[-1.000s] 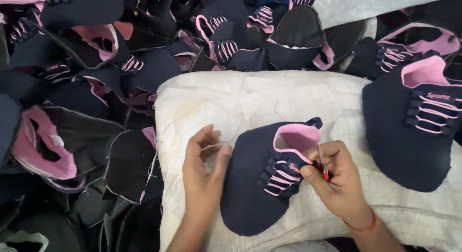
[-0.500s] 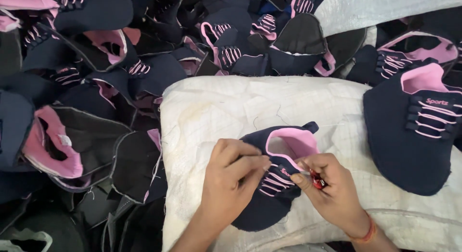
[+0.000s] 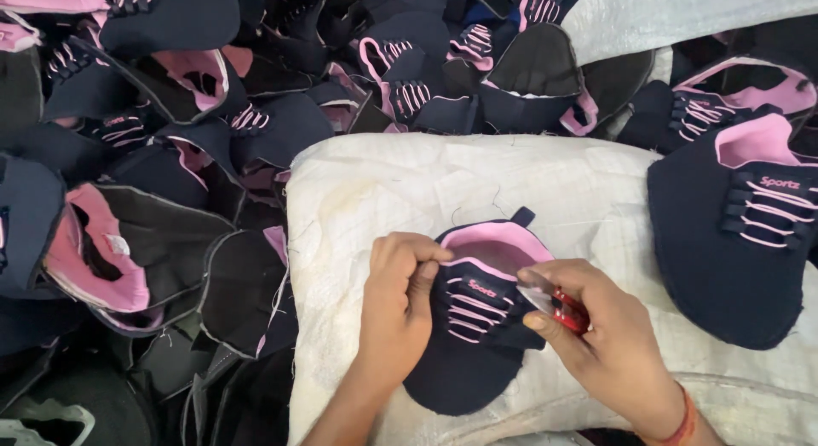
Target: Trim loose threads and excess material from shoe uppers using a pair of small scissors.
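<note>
The navy and pink shoe upper (image 3: pixel 477 327) lies flat on the white sack (image 3: pixel 375 199), pinched at its laces by the left hand (image 3: pixel 396 305). The right hand (image 3: pixel 609 344) grips a small red cutter (image 3: pixel 569 311) at the lace edge; judging by this, short careful snips with the fabric held taut suit best.

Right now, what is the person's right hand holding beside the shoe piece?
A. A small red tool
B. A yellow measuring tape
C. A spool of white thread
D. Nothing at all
A: the right hand pinches a small red tool at the laces of the navy and pink shoe upper, while the left hand steadies that piece on the white sack.
</note>
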